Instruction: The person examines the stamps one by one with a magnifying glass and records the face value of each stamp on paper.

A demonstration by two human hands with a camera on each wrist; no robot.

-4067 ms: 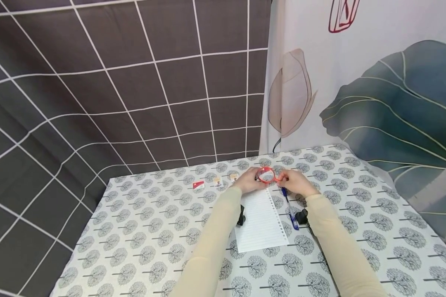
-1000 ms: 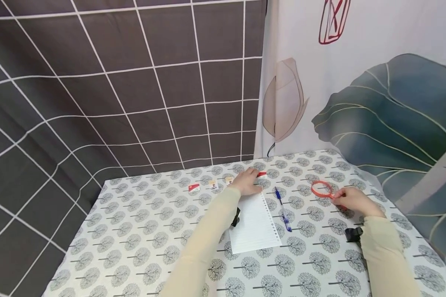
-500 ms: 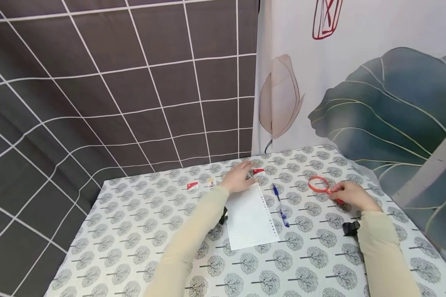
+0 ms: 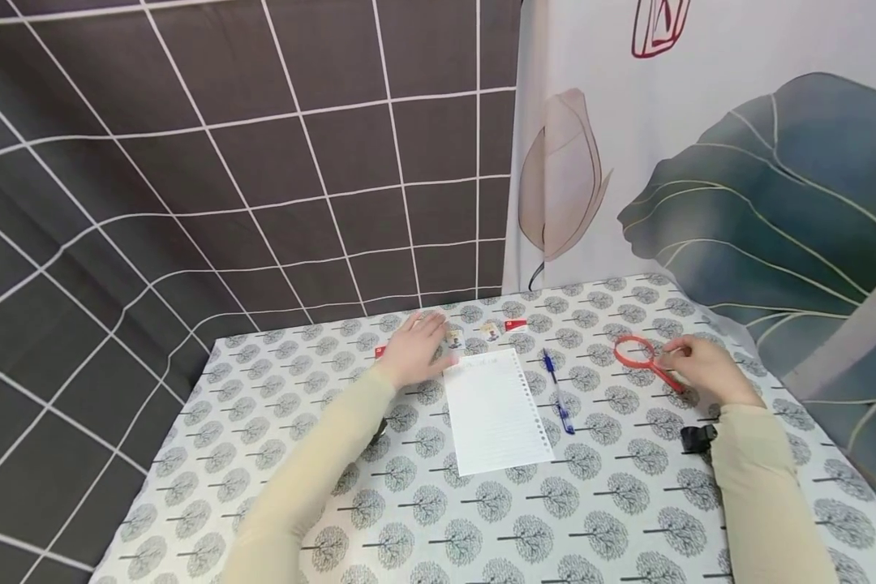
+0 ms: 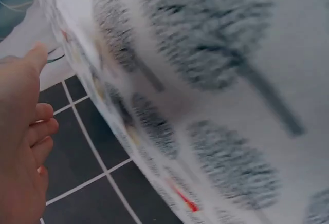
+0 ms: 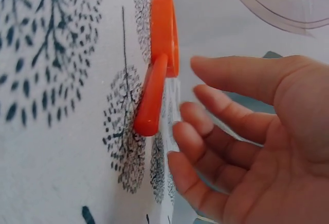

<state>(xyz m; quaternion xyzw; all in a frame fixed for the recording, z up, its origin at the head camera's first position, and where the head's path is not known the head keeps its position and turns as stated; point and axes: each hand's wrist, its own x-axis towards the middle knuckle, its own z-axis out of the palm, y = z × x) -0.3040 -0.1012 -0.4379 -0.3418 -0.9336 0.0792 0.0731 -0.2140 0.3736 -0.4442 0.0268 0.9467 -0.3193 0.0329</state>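
A red magnifying glass (image 4: 667,378) lies on the tree-print tablecloth at the right. My right hand (image 4: 706,370) is beside its handle, and in the right wrist view the loosely bent fingers (image 6: 221,167) are apart from the red handle (image 6: 151,103). My left hand (image 4: 414,352) is over the table left of the lined paper (image 4: 496,418), its fingers spread and holding nothing. Near its fingertips is a small photo card (image 4: 456,338). A red-and-white card (image 4: 380,352) is partly hidden behind that hand. The left wrist view shows this hand (image 5: 20,142) with relaxed fingers.
A blue pen (image 4: 558,397) lies right of the paper. Behind the paper are another small photo card (image 4: 490,331) and a second red-and-white card (image 4: 515,325). A dark grid-patterned curtain (image 4: 336,243) hangs along the table's back edge.
My right hand brought the magnifying glass from over the paper to the right side and has let go of it. My left hand has moved left off the paper, uncovering the photo cards.
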